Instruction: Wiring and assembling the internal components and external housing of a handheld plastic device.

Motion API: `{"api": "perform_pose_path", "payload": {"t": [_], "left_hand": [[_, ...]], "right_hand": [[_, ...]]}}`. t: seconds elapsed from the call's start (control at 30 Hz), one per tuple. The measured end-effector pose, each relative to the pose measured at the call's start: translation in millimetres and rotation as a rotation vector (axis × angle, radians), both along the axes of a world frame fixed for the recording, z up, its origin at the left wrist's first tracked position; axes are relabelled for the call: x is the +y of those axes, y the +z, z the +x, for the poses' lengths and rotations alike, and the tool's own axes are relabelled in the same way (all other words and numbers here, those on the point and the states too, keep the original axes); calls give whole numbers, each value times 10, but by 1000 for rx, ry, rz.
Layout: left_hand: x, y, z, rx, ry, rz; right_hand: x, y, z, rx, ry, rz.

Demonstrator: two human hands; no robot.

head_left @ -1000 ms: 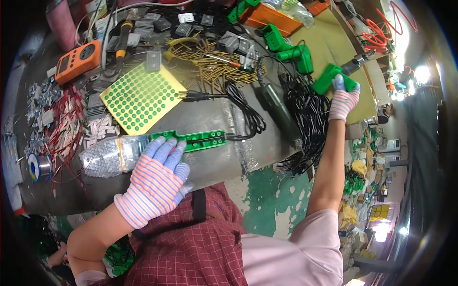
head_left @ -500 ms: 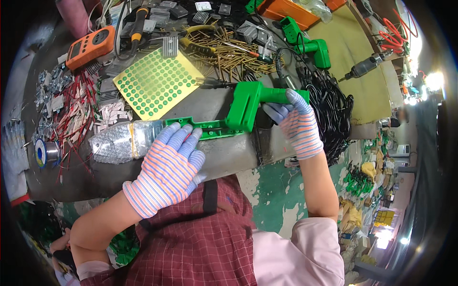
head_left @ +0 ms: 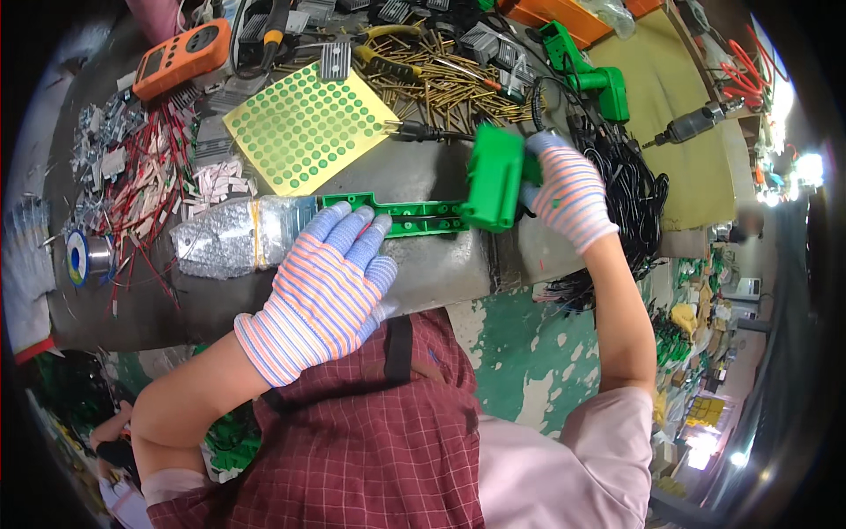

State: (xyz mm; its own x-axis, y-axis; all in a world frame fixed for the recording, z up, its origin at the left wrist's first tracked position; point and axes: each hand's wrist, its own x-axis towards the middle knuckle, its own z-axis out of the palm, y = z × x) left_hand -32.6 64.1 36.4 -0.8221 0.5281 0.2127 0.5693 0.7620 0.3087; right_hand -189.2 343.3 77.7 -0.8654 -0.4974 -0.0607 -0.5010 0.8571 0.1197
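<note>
The left hand (head_left: pixel 326 284), in a striped glove, lies palm down over the left part of the green shell (head_left: pixel 421 224), its outer fingers stretched toward the far side with their tips on the shell, its index finger bent and its thumb low on the right. It is mostly open, laid on the shell rather than wrapped around it. The left forearm (head_left: pixel 204 354) slants in from the near left, the elbow well bent. The right hand (head_left: pixel 573 192), gloved alike, is partly closed, its bent fingers around the right side of a green block (head_left: pixel 493 181); the exact grip behind the block is hidden. Its wrist points to the far left, and the right forearm (head_left: pixel 619 310) runs back to a sleeve at the near right. The block stands steeply tilted over the right end of the shell; whether the two touch cannot be told. The shell lies lengthwise across the near part of the table (head_left: pixel 432 273), hollow side up, just right of a wrapped bundle (head_left: pixel 225 240). Beyond the shell is a dotted sheet (head_left: pixel 304 132), with brass rods (head_left: pixel 445 88) farther right and black cords (head_left: pixel 639 198) beside the right hand.
</note>
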Motion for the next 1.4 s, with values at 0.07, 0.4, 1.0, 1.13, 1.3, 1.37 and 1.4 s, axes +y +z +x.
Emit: {"api": "perform_pose_path", "payload": {"t": [0.07, 0.4, 1.0, 1.13, 1.3, 1.37, 1.4], "left_hand": [[-3, -2, 10, -3, 8, 5], [9, -66, 2, 2, 7, 15], [-17, -133, 11, 20, 35, 72], [-25, -135, 16, 65, 0, 55], [108, -327, 268, 105, 346, 254], [163, -345, 425, 170, 406, 123], [166, -347, 469, 202, 435, 58]], "right_hand": [[122, -22, 61, 120, 53, -637], [-559, -302, 804, -399, -61, -1650], [-1061, -190, 916, -40, -221, -967], [-987, -437, 882, -347, -178, -1145], [-941, -453, 825, -496, -88, -1029], [-925, -455, 828, -427, -9, -998], [-917, -460, 834, -353, 64, -960]]}}
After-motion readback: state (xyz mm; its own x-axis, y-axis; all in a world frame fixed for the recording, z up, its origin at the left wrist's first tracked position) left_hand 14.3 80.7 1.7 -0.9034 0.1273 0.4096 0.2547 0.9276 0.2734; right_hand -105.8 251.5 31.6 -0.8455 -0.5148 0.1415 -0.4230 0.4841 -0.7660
